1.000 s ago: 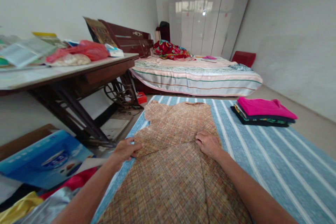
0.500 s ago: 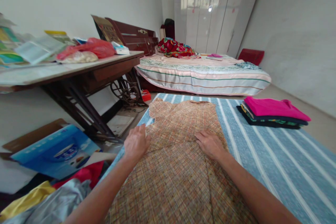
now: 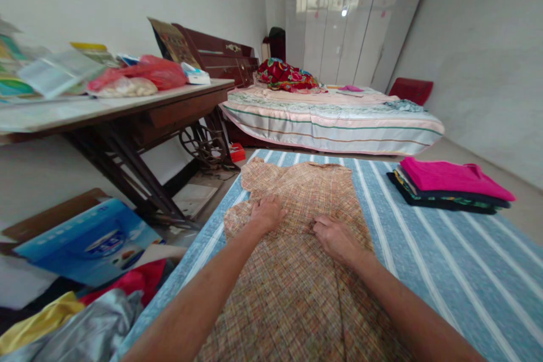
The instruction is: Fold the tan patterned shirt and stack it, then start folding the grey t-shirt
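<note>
A brown checked dress lies spread on a blue bed sheet with white stripes, running from mid-view to the bottom edge. My left hand rests on the upper left part of the dress, palm down, fingers lying over the cloth. A folded-in edge of fabric bulges just left of that wrist. Farther right, my right hand is on the dress near a seam, its fingers bent and pinching the cloth. Its fingertips are partly hidden.
To the right sits a stack of folded clothes, pink on top. A sewing-machine table with bags and papers stands at left. Below it are a blue carton and loose clothes. Another bed lies beyond.
My left hand has moved right from the dress's left edge onto its upper part, and that edge now lies differently. My right hand stays in nearly the same place, fingers more bent.
</note>
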Demonstrator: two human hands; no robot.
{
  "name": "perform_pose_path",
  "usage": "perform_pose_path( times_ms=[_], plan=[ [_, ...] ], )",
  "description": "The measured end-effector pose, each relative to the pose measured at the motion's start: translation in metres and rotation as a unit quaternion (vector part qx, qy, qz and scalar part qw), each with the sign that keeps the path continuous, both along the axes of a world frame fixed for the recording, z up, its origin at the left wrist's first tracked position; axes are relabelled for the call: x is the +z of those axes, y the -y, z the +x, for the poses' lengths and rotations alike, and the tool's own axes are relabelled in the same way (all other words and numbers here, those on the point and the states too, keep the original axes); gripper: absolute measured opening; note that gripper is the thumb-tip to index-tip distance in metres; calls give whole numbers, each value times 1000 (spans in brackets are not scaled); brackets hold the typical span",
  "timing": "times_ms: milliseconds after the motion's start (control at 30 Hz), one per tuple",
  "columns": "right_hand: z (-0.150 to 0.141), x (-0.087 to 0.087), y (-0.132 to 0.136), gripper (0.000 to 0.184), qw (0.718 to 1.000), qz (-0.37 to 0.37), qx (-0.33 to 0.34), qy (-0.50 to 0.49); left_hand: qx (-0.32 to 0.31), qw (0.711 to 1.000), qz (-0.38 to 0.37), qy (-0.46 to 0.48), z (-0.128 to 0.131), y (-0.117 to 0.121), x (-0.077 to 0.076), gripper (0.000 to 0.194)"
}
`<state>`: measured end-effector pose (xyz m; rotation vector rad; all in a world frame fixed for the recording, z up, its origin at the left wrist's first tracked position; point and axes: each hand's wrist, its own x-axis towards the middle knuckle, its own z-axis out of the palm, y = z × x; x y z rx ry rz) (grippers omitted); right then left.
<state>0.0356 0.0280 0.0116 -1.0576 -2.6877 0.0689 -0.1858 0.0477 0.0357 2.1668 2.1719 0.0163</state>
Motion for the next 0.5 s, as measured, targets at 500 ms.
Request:
perform_pose_path(
  times_ms=[500],
  plan=[
    [-39,21,13,20,996,55,22,69,12,998,-63,11,2,5,-4,64]
  ],
)
